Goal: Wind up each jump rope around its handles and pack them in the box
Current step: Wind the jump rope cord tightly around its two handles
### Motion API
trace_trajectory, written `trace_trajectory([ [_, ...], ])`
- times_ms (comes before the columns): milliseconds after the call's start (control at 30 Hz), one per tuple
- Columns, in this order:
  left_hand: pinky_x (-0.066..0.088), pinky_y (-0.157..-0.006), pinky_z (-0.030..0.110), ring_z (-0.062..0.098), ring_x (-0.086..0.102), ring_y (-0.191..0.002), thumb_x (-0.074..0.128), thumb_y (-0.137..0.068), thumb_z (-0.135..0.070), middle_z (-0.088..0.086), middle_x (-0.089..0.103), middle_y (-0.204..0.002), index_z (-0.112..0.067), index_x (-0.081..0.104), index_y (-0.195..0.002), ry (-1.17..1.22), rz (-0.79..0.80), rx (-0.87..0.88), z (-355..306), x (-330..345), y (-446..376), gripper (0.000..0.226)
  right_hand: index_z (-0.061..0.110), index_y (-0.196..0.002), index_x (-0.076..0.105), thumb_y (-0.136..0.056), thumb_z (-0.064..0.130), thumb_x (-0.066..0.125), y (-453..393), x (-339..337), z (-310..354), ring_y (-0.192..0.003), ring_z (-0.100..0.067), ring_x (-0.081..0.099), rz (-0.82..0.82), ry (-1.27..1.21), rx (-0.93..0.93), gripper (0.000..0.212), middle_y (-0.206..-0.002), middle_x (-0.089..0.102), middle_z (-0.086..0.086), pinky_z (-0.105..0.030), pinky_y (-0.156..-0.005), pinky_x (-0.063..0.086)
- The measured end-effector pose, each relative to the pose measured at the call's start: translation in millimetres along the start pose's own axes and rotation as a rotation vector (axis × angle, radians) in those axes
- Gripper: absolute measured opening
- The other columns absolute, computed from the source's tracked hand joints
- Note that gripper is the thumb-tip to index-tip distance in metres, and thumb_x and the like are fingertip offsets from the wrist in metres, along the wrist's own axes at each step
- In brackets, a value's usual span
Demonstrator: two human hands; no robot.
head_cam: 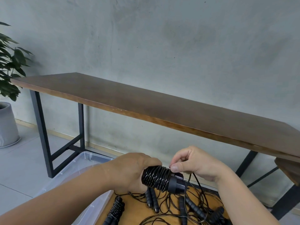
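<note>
Left hand grips nearly wound rope bundle; right hand pinches cord end. One wound rope on desk; several loose; box contents unclear.

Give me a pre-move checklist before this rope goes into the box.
1. Left hand grips wound rope bundle: ok.
2. Right hand pinches the cord end: ok.
3. Cord fully wound: not ok, loose cord hangs below.
4. End secured: cannot tell.
5. Clear plastic box open and beside the work surface: ok.
6. Other ropes wound: not ok, several lie tangled.
</note>
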State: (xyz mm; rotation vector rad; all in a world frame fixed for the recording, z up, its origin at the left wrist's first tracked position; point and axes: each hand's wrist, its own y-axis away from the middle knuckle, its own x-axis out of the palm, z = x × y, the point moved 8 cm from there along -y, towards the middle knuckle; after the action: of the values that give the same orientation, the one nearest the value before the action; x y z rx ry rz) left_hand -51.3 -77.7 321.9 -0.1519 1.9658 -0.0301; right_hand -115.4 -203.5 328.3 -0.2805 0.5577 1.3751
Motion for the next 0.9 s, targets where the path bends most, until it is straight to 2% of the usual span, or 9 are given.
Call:
trace_trajectory([
  [133, 0.041, -0.063, 0.012, 0.000, 0.054, -0.074, 0.072, -0.077, -0.015, -0.007, 0.060, -0.086, -0.032, 0.058, -0.112, 0.284, 0.030, -0.046, 3, 1, 4, 0.042, 0.014, -0.079, 0.076, -0.066, 0.039, 0.088, -5, 12, -29, -0.075, -0.027, 0.059, -0.014, -0.408, 0.016, 0.031, -0.080, 0.068, -0.010, -0.034, -0.069, 0.047],
  [200, 0.044, -0.063, 0.014, -0.001, 0.055, -0.071, 0.072, -0.077, -0.012, -0.005, 0.062, -0.085, -0.028, 0.060, -0.112, 0.386, 0.004, -0.053, 4, -1, 4, 0.040, 0.010, -0.076, 0.072, -0.077, 0.030, 0.075, -5, 20, -37, -0.070, -0.018, 0.064, -0.085, -0.580, 0.041, 0.020, -0.077, 0.068, -0.008, -0.029, -0.066, 0.051],
  [233, 0.045, -0.062, 0.015, -0.001, 0.055, -0.070, 0.072, -0.076, -0.011, -0.006, 0.061, -0.082, -0.027, 0.061, -0.109, 0.424, -0.017, -0.058, 5, -1, 3, 0.038, 0.010, -0.073, 0.071, -0.080, 0.026, 0.067, -4, 26, -40, -0.063, -0.015, 0.061, -0.129, -0.661, 0.052, 0.017, -0.071, 0.065, -0.006, -0.026, -0.061, 0.049],
  [300, 0.042, -0.061, 0.014, -0.001, 0.054, -0.068, 0.072, -0.076, -0.010, -0.011, 0.060, -0.077, -0.027, 0.062, -0.106, 0.500, -0.071, -0.076, 9, 1, 2, 0.035, 0.008, -0.075, 0.068, -0.086, 0.021, 0.058, -5, 39, -43, -0.049, -0.010, 0.044, -0.184, -0.839, 0.041, 0.020, -0.062, 0.054, -0.003, -0.020, -0.047, 0.035],
  [367, 0.041, -0.061, 0.015, -0.001, 0.052, -0.067, 0.072, -0.076, -0.009, -0.010, 0.058, -0.075, -0.025, 0.064, -0.107, 0.576, -0.121, -0.106, 15, 5, -1, 0.036, 0.003, -0.085, 0.063, -0.088, 0.017, 0.055, -7, 48, -45, -0.045, -0.008, 0.028, -0.253, -0.981, 0.022, 0.016, -0.058, 0.043, -0.002, -0.019, -0.042, 0.023],
  [433, 0.041, -0.060, 0.018, 0.000, 0.051, -0.066, 0.073, -0.075, -0.010, -0.008, 0.059, -0.076, -0.025, 0.064, -0.106, 0.586, -0.191, -0.149, 25, 4, -3, 0.036, 0.003, -0.092, 0.058, -0.090, 0.017, 0.054, -8, 57, -49, -0.045, -0.007, 0.023, -0.353, -1.038, 0.035, 0.015, -0.058, 0.041, -0.002, -0.020, -0.042, 0.020],
  [633, 0.040, -0.058, 0.013, 0.001, 0.053, -0.065, 0.072, -0.075, -0.017, -0.009, 0.059, -0.077, -0.032, 0.059, -0.110, 0.374, -0.283, -0.211, 34, 3, -6, 0.040, -0.003, -0.097, 0.063, -0.104, 0.019, 0.045, 7, 75, -54, -0.046, -0.009, 0.023, -0.556, -0.920, 0.135, 0.029, -0.064, 0.044, -0.005, -0.023, -0.045, 0.017],
  [767, 0.042, -0.059, 0.018, 0.005, 0.054, -0.068, 0.070, -0.075, -0.023, -0.009, 0.058, -0.077, -0.034, 0.055, -0.112, 0.214, -0.311, -0.252, 37, 3, -7, 0.041, 0.001, -0.102, 0.067, -0.106, 0.017, 0.041, 12, 81, -50, -0.044, -0.008, 0.026, -0.558, -0.785, 0.179, 0.031, -0.062, 0.044, -0.001, -0.022, -0.043, 0.019],
  [900, 0.047, -0.069, 0.025, 0.009, 0.056, -0.082, 0.067, -0.078, -0.029, -0.011, 0.059, -0.091, -0.034, 0.051, -0.121, 0.025, -0.310, -0.261, 35, 7, -9, 0.047, -0.009, -0.098, 0.061, -0.104, 0.018, 0.043, 16, 75, -53, -0.041, -0.008, 0.032, -0.557, -0.536, 0.255, 0.033, -0.057, 0.045, 0.000, -0.025, -0.043, 0.023],
])
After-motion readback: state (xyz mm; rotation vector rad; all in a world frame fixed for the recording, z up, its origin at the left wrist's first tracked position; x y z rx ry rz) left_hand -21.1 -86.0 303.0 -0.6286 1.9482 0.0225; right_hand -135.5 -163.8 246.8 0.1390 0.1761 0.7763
